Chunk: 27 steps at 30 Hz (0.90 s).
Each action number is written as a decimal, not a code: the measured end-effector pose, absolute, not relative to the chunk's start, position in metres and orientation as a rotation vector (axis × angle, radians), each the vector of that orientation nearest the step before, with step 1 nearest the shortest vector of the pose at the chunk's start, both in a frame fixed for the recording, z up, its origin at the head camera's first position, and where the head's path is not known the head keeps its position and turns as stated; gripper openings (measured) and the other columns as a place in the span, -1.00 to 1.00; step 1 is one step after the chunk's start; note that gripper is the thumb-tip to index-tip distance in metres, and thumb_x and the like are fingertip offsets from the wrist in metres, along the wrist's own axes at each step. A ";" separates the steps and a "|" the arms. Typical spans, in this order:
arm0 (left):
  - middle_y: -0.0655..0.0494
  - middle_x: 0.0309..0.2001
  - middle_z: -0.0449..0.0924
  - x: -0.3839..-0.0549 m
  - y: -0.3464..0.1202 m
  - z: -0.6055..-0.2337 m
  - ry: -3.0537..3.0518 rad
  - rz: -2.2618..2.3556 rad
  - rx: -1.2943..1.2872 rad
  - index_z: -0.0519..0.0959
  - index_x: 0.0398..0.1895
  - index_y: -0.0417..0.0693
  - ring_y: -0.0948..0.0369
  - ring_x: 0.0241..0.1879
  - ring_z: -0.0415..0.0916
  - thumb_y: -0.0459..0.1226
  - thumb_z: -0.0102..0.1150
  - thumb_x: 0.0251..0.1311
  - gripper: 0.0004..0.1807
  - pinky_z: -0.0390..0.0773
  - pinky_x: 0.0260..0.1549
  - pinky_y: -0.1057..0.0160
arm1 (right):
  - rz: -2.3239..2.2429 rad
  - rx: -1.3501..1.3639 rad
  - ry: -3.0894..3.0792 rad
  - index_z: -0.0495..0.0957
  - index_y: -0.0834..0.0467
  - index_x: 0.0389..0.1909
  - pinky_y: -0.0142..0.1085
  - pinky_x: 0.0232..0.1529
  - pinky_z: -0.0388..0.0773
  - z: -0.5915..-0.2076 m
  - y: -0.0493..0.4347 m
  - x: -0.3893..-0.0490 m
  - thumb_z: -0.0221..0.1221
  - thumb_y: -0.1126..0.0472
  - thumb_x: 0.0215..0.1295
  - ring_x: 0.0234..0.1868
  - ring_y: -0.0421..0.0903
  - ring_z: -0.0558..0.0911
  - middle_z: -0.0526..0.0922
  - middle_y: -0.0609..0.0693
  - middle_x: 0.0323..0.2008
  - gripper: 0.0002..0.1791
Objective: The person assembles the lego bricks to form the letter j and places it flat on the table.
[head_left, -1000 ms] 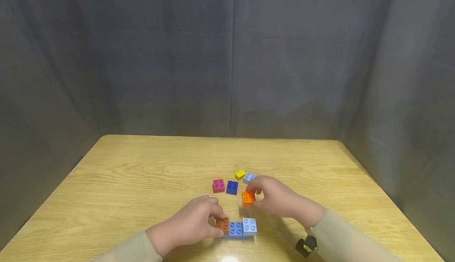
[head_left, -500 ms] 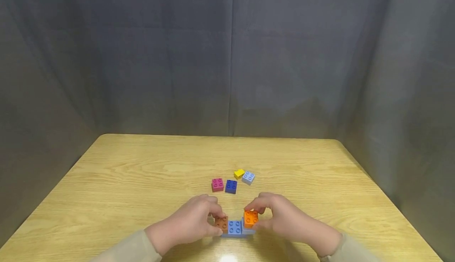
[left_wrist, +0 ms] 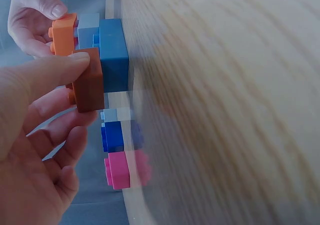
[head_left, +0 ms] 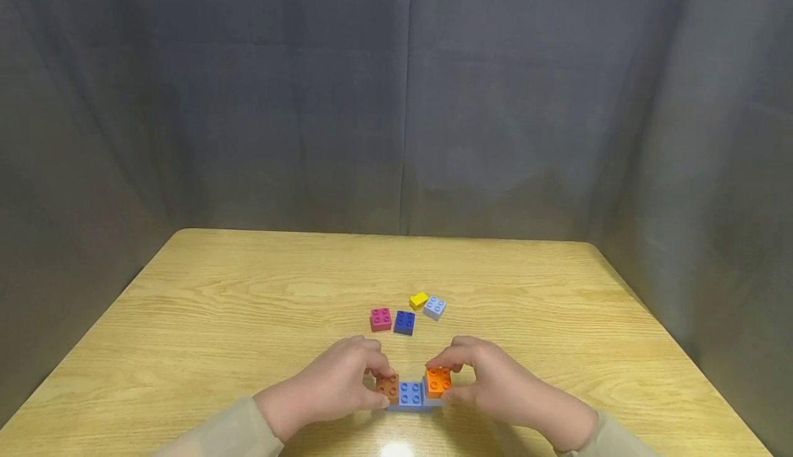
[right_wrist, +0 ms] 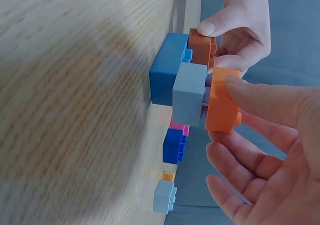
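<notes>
A long blue brick (head_left: 411, 394) lies on the table near its front. On its left end sits a brown brick (left_wrist: 90, 85), pinched between thumb and fingers of my left hand (head_left: 337, 381). A light blue-grey brick (right_wrist: 189, 96) sits on the right end. Just above that one, my right hand (head_left: 498, 388) pinches an orange brick (head_left: 438, 382) by its sides. In the right wrist view a narrow gap shows between the orange brick and the light one, with studs visible in it.
Farther back on the wooden table (head_left: 248, 292) lie a pink brick (head_left: 381, 319), a dark blue brick (head_left: 405, 323), a small yellow brick (head_left: 418, 300) and another light blue brick (head_left: 435, 307). Grey curtains (head_left: 396, 99) stand behind and at the sides.
My right hand has brought the orange brick from the middle of the table toward me, over the light brick at the right end. My left hand keeps hold of the brown brick.
</notes>
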<state>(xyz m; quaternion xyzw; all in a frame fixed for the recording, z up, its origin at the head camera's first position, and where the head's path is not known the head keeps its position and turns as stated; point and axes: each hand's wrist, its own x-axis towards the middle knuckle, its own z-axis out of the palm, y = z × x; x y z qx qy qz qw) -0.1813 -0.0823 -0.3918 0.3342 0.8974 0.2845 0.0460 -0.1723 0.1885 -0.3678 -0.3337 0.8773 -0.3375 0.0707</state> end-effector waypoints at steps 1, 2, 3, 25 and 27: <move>0.51 -0.35 0.46 -0.181 -0.083 -0.392 2.740 0.870 1.025 0.73 -0.19 0.14 0.36 -0.27 0.42 -0.15 0.53 -0.04 -0.71 0.46 -0.18 0.28 | -1.015 -1.013 2.637 0.70 0.06 -0.01 -0.19 -0.09 0.55 -0.368 0.189 -0.173 0.44 0.25 0.10 -0.18 -0.11 0.56 0.56 -0.30 -0.24 -0.62; 0.51 -0.35 0.46 -0.181 -0.083 -0.391 2.741 0.873 1.028 0.73 -0.19 0.14 0.36 -0.27 0.42 -0.15 0.53 -0.04 -0.71 0.46 -0.19 0.28 | -1.013 -1.021 2.636 0.70 0.05 -0.01 -0.19 -0.09 0.55 -0.368 0.189 -0.173 0.43 0.26 0.10 -0.18 -0.12 0.56 0.56 -0.30 -0.24 -0.62; 0.50 -0.35 0.46 -0.181 -0.083 -0.391 2.742 0.874 1.032 0.74 -0.19 0.14 0.36 -0.27 0.42 -0.15 0.53 -0.04 -0.71 0.46 -0.19 0.28 | -1.007 -1.027 2.638 0.70 0.04 -0.01 -0.19 -0.09 0.55 -0.368 0.189 -0.173 0.43 0.26 0.11 -0.18 -0.12 0.55 0.56 -0.31 -0.23 -0.62; 0.51 -0.35 0.47 -0.180 -0.083 -0.392 2.755 0.873 1.030 0.74 -0.19 0.13 0.34 -0.24 0.44 -0.16 0.53 -0.04 -0.72 0.46 -0.16 0.26 | -0.788 -1.085 2.767 0.70 0.07 -0.01 -0.29 -0.21 0.55 -0.370 0.184 -0.168 0.43 0.23 0.12 -0.27 -0.15 0.49 0.45 -0.29 -0.32 -0.63; 0.51 -0.34 0.47 -0.180 -0.082 -0.391 2.752 0.877 1.026 0.74 -0.19 0.13 0.34 -0.24 0.44 -0.16 0.53 -0.03 -0.72 0.46 -0.15 0.25 | -0.796 -1.089 2.760 0.70 0.07 -0.01 -0.29 -0.20 0.55 -0.371 0.184 -0.169 0.43 0.24 0.13 -0.27 -0.15 0.50 0.46 -0.29 -0.31 -0.64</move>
